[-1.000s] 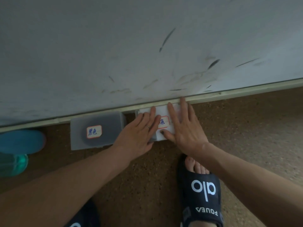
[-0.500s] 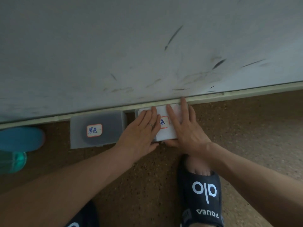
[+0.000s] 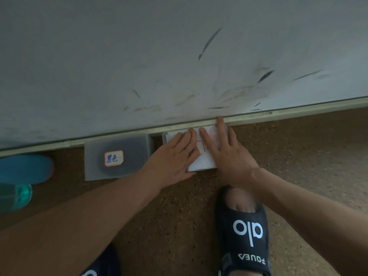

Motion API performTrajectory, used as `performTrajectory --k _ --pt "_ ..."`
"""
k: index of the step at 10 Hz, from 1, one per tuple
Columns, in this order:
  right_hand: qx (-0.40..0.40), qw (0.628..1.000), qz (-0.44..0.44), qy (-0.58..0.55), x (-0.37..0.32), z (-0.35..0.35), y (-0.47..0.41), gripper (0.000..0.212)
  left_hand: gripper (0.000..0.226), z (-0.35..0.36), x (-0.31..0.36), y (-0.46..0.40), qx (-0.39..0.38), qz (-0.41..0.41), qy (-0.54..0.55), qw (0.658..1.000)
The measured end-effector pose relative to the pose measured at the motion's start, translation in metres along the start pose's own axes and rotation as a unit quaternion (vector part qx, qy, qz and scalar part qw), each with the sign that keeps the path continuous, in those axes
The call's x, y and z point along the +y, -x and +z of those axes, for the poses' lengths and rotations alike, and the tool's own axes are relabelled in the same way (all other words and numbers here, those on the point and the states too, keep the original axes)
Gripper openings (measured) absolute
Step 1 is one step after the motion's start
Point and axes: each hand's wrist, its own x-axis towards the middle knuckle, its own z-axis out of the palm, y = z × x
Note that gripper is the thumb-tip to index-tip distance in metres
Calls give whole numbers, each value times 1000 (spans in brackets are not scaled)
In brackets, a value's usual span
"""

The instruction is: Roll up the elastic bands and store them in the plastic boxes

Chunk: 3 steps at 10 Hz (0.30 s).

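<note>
1. I see two plastic boxes on the brown speckled floor (image 3: pixel 179 216), both set against the baseboard (image 3: pixel 278 114) of a scuffed grey wall (image 3: pixel 159 56).
2. The white box (image 3: pixel 203 164) is on the right. Both hands rest flat on its lid, fingers straight and side by side.
3. The left hand (image 3: pixel 175 158) covers the left half of the lid; a ring (image 3: pixel 187 150) shows on one finger.
4. The right hand (image 3: pixel 229 154) covers the right half; its longest finger reaches the baseboard.
5. A red-bordered label (image 3: pixel 200 146) on the lid shows only partly between the two hands.
6. The grey box (image 3: pixel 117 156) sits closed just beside the white box, to the left, not touching the hands. Its label (image 3: pixel 114 158) carries blue handwriting.
7. I cannot see elastic bands; the grey lid shows only a dark shape beneath.
8. A black sandal (image 3: pixel 245 236) with white lettering stands near the right wrist.
9. A blue object (image 3: pixel 23 169) and a teal object (image 3: pixel 16 197) lie at the left edge.
</note>
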Motion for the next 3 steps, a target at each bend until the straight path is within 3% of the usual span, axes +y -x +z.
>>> performTrajectory --k 1,3 --pt "-8 1000 12 13 -2 -3 2 128 90 -16 0 2 -79 -19 15 997" --pt "-7 998 43 52 -4 -20 11 125 99 -45 -4 12 -148 -90 177 969"
